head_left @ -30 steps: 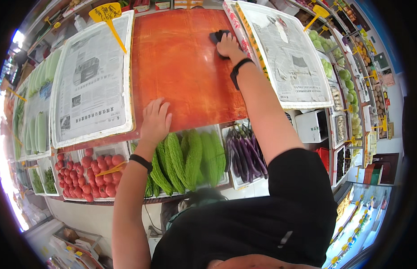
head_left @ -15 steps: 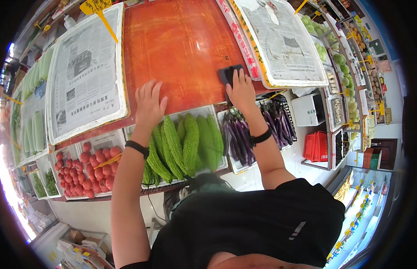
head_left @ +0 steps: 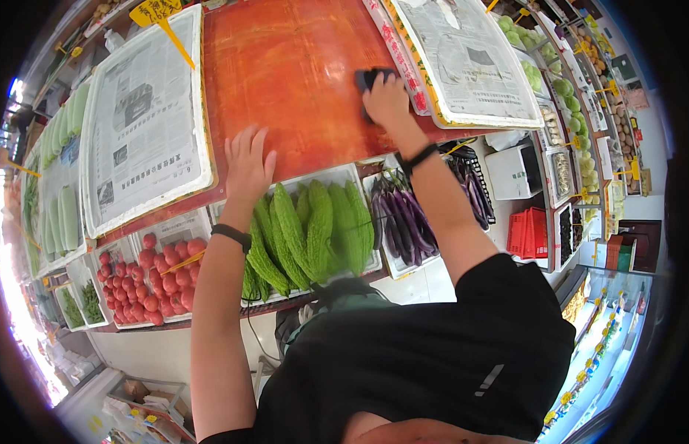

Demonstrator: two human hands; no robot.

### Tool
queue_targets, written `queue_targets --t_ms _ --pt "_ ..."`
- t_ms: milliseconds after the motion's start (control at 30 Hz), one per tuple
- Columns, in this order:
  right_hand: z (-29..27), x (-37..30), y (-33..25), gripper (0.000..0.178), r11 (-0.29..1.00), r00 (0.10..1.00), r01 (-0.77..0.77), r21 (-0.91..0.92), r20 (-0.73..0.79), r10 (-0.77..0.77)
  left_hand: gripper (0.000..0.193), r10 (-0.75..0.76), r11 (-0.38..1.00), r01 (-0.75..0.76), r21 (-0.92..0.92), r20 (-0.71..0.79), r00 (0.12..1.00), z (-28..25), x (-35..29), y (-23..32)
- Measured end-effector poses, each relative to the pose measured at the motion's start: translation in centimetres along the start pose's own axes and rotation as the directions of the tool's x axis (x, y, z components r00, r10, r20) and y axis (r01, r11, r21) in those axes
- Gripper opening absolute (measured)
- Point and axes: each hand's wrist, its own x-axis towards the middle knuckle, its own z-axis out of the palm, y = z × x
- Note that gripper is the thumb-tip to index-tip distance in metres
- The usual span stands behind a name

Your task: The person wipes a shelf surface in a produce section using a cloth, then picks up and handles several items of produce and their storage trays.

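An orange-red tabletop with a shiny surface lies before me. Near its right side, my right hand presses down on a dark grey folded cloth, fingers curled over it. The hand covers part of the cloth. At the near left of the tabletop rests my left hand, flat, with its thumb apart and nothing in it. Just below that hand, at the front edge, are green bitter melons in a white tray.
White foam trays lined with newspaper flank the tabletop, a left tray and a right tray. Tomatoes and purple eggplants stand along the front. A yellow sign leans over the far left corner. Red baskets sit at right.
My right hand has slid the cloth away from me and slightly left along the tabletop. The left hand stays in nearly the same place.
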Motion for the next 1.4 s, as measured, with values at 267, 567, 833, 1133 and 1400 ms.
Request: queue_targets --t_ms 267,567,833,1133,1400 --pt "-1.0 -9.8 1.8 0.058 0.990 0.973 0.121 -0.078 -0.187 -0.133 0.044 -0.007 1.000 0.007 -0.002 0.047 0.999 -0.6 0.3 0.0" --pt "1.5 12.2 -2.5 0.057 0.993 0.950 0.012 -0.116 0.310 0.024 0.044 -0.008 1.000 0.009 -0.004 0.065 0.998 -0.8 0.1 0.0" --pt "4.4 24.3 -3.9 0.065 0.970 0.960 -0.236 0.059 0.170 0.224 0.048 -0.040 0.999 0.044 -0.026 0.123 0.992 -1.0 0.7 0.4" --pt "6.9 36.0 -1.9 0.050 0.996 0.988 -0.060 -0.068 0.139 0.069 0.051 -0.064 0.998 0.068 -0.014 0.186 0.980 -0.8 1.2 0.4" --pt "4.2 36.2 -5.6 0.054 0.998 0.990 0.067 0.004 0.124 -0.067 0.048 -0.094 0.995 0.102 -0.015 0.281 0.955 -1.8 1.3 0.1"
